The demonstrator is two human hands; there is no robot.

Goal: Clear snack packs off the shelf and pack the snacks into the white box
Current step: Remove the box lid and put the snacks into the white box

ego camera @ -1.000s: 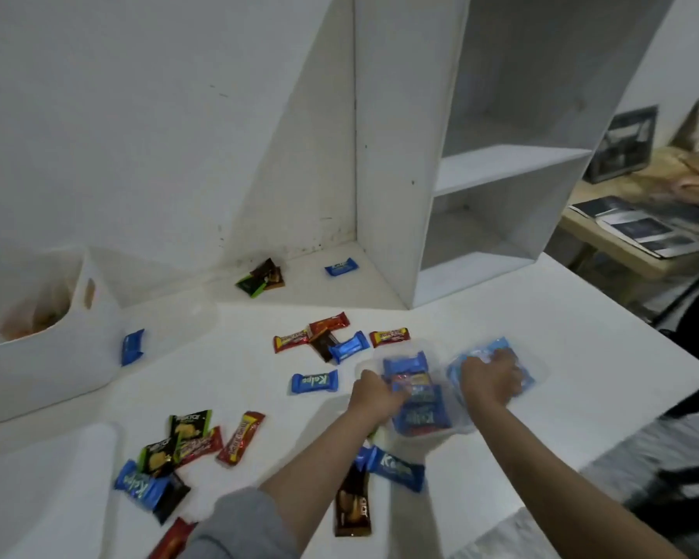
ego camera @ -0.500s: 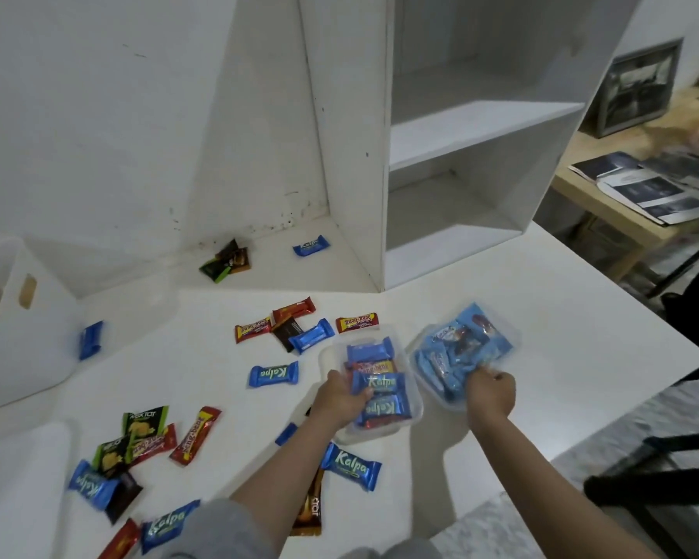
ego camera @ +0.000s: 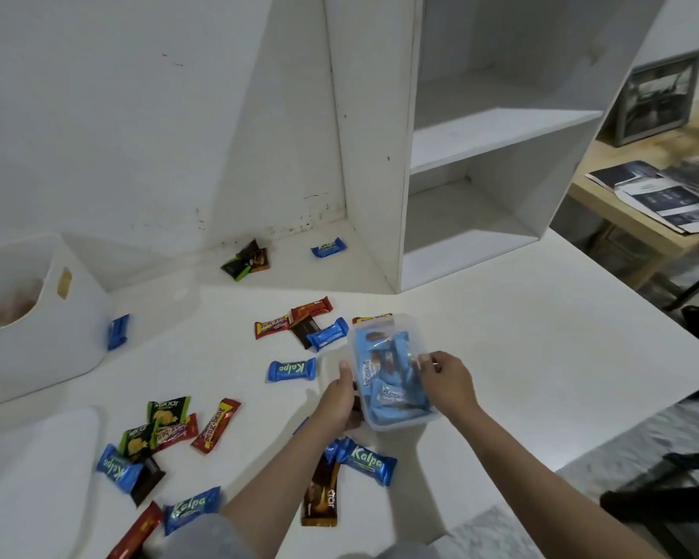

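A clear plastic tub (ego camera: pixel 396 417) filled with blue snack packs (ego camera: pixel 384 369) sits on the white table (ego camera: pixel 541 357), apparently on top of a second tub that it hides. My left hand (ego camera: pixel 338 401) grips its left side. My right hand (ego camera: pixel 446 381) pinches its right rim. Loose snacks lie around: a blue Kalpa (ego camera: pixel 291 370), a red, brown and blue cluster (ego camera: pixel 303 324), and green and red packs (ego camera: pixel 166 425). The white box (ego camera: pixel 57 328) stands at the far left. The white shelf (ego camera: pixel 489 131) behind shows no packs.
More snacks lie by the wall (ego camera: pixel 247 262) and beside the shelf (ego camera: pixel 328 247). A Kalpa pack (ego camera: pixel 366 461) and a brown bar (ego camera: pixel 319 498) lie under my forearms. A wooden side table with papers (ego camera: pixel 670 195) stands on the right.
My right hand has carried the tub of blue packs leftward onto the tub my left hand held. Both hands now hold the stack together.
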